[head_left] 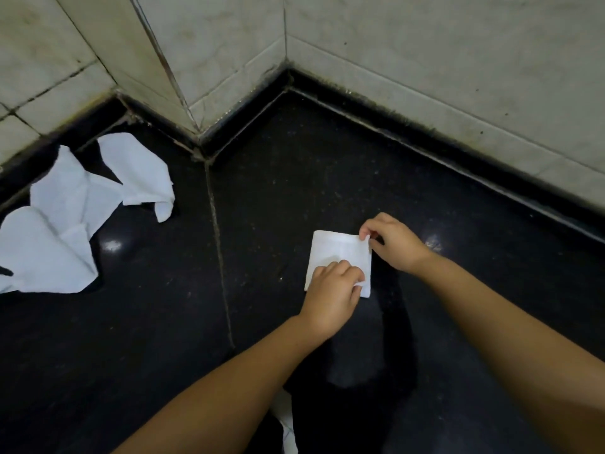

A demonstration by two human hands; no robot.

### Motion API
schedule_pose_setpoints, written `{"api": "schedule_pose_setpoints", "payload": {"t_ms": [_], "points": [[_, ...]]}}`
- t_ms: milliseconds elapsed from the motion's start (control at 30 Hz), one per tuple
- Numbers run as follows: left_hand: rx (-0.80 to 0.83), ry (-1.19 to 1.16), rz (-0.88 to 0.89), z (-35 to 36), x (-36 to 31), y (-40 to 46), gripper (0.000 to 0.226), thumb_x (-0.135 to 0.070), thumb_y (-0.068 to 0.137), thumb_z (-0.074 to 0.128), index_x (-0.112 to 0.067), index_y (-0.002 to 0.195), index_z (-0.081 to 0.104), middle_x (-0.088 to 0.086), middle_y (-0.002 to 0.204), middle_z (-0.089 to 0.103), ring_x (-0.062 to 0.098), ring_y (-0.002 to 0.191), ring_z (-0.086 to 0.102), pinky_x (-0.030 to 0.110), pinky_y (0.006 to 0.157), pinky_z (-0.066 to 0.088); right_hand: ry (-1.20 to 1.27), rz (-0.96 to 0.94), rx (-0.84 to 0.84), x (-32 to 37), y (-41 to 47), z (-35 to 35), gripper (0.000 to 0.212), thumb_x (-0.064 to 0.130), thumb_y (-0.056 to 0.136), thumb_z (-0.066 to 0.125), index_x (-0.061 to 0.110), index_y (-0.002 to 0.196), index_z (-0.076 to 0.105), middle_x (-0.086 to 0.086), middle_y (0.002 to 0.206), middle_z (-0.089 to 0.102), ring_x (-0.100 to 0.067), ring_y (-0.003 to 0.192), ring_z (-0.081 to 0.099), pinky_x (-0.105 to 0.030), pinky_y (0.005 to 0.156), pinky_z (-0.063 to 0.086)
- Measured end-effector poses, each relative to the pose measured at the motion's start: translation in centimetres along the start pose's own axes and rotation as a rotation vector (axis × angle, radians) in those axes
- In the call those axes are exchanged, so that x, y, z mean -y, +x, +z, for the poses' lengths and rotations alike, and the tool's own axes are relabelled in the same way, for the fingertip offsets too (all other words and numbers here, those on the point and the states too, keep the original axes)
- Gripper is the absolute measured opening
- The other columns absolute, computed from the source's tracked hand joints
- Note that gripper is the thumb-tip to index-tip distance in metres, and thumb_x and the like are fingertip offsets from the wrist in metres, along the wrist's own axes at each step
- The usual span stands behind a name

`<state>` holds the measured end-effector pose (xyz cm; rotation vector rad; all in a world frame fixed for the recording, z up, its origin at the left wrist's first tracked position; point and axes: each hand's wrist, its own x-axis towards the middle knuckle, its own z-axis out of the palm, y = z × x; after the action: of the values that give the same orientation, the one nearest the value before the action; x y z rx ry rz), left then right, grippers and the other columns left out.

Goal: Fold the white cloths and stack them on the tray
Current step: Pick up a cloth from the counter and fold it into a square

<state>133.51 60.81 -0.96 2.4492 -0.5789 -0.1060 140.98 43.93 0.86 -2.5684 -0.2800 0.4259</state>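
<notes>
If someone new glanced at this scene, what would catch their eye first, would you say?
Most likely the small folded white cloth at centre right, bright against the black counter, with the left hand pressing its near edge and the right hand pinching its far right corner. Next, the loose pile of unfolded white cloths at the left, near the tiled wall.

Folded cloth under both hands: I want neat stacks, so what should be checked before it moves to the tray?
1. Right hand pinches the far right corner of the folded cloth: ok.
2. Left hand grips the near edge: ok.
3. Edges aligned: cannot tell, hands cover part.
4. Tray located: not ok, none in view.
5. Unfolded cloths lie apart, at the left on the black counter: ok.
</notes>
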Motion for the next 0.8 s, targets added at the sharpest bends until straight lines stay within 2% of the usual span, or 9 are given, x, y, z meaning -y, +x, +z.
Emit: {"api": "schedule_pose_setpoints", "payload": {"t_ms": [133, 233, 300, 367, 467, 533, 633, 700, 800], "points": [[0.106, 0.001, 0.015, 0.9, 0.4, -0.3, 0.023, -0.017, 0.091, 0.054, -0.012, 0.111, 0.064, 0.005, 0.106, 0.060, 0.023, 0.104, 0.054, 0.035, 0.094, 0.037, -0.021, 0.029, -0.010, -0.7, -0.6, 1.0, 0.024, 0.001, 0.090, 0.048, 0.017, 0.098, 0.066, 0.002, 0.102, 0.046, -0.019, 0.094, 0.052, -0.024, 0.083, 0.042], [0.119, -0.087, 0.011, 0.0, 0.9, -0.7, 0.029, -0.023, 0.092, 0.054, -0.014, 0.119, 0.061, 0.002, 0.114, 0.060, 0.019, 0.109, 0.053, 0.031, 0.097, 0.034, 0.064, 0.106, -0.130, -0.8, -1.1, 0.8, 0.033, -0.005, 0.088, 0.044, 0.015, 0.100, 0.067, -0.002, 0.107, 0.049, -0.017, 0.097, 0.051, -0.026, 0.089, 0.044], [-0.026, -0.136, -0.112, -1.4, 1.9, -0.4, 0.027, -0.022, 0.092, 0.055, -0.015, 0.117, 0.061, 0.002, 0.110, 0.059, 0.020, 0.105, 0.054, 0.034, 0.095, 0.038, 0.140, 0.249, -0.198, -0.3, -1.3, 0.3, 0.028, -0.001, 0.091, 0.043, 0.012, 0.101, 0.066, -0.005, 0.107, 0.053, -0.016, 0.092, 0.052, -0.024, 0.084, 0.042], [-0.150, -0.109, -0.318, -2.6, 3.3, 0.4, 0.024, -0.024, 0.092, 0.054, -0.014, 0.115, 0.058, 0.004, 0.106, 0.057, 0.022, 0.102, 0.054, 0.037, 0.091, 0.042, 0.171, 0.429, -0.151, 0.2, -1.6, 0.4, 0.018, 0.016, 0.095, 0.048, 0.009, 0.098, 0.064, -0.006, 0.098, 0.060, -0.017, 0.084, 0.053, -0.025, 0.076, 0.041], [-0.028, 0.019, -0.622, -3.5, 4.7, 1.7, 0.035, -0.038, 0.093, 0.051, -0.013, 0.118, 0.052, 0.005, 0.117, 0.053, 0.023, 0.112, 0.049, 0.038, 0.094, 0.038, 0.117, 0.584, -0.019, 1.4, -2.2, 1.9, 0.038, 0.045, 0.092, 0.050, 0.011, 0.077, 0.056, -0.003, 0.075, 0.056, -0.023, 0.080, 0.058, -0.028, 0.065, 0.040], [0.093, 0.103, -0.657, -3.4, 4.6, 2.2, 0.042, -0.045, 0.092, 0.050, -0.012, 0.119, 0.052, 0.007, 0.122, 0.051, 0.024, 0.116, 0.047, 0.040, 0.096, 0.037, 0.081, 0.635, 0.001, 2.4, -2.4, 3.2, 0.039, 0.050, 0.090, 0.050, 0.012, 0.086, 0.053, -0.004, 0.087, 0.058, -0.025, 0.088, 0.061, -0.029, 0.065, 0.040], [0.140, 0.156, -0.614, -2.6, 4.3, 2.7, 0.038, -0.042, 0.092, 0.051, -0.013, 0.116, 0.054, 0.007, 0.123, 0.051, 0.025, 0.117, 0.046, 0.040, 0.097, 0.037, -0.003, 0.697, -0.013, 3.8, -2.4, 4.4, 0.038, 0.038, 0.089, 0.051, 0.010, 0.114, 0.052, -0.007, 0.113, 0.058, -0.026, 0.103, 0.059, -0.035, 0.080, 0.047], [0.131, 0.150, -0.594, -2.3, 4.3, 2.9, 0.030, -0.035, 0.093, 0.052, -0.013, 0.113, 0.055, 0.007, 0.122, 0.052, 0.024, 0.117, 0.046, 0.039, 0.097, 0.038, 0.008, 0.681, -0.044, 4.1, -2.4, 4.7, 0.030, 0.028, 0.088, 0.049, 0.011, 0.112, 0.055, -0.008, 0.113, 0.059, -0.026, 0.102, 0.058, -0.037, 0.087, 0.049], [0.063, 0.039, -0.593, -2.5, 4.0, 2.8, 0.015, -0.027, 0.093, 0.053, -0.014, 0.101, 0.057, 0.003, 0.111, 0.054, 0.022, 0.109, 0.048, 0.036, 0.092, 0.040, 0.082, 0.646, -0.088, 4.4, -2.7, 4.8, 0.019, 0.022, 0.088, 0.050, 0.011, 0.101, 0.057, -0.008, 0.106, 0.059, -0.027, 0.098, 0.058, -0.038, 0.083, 0.049]]}}
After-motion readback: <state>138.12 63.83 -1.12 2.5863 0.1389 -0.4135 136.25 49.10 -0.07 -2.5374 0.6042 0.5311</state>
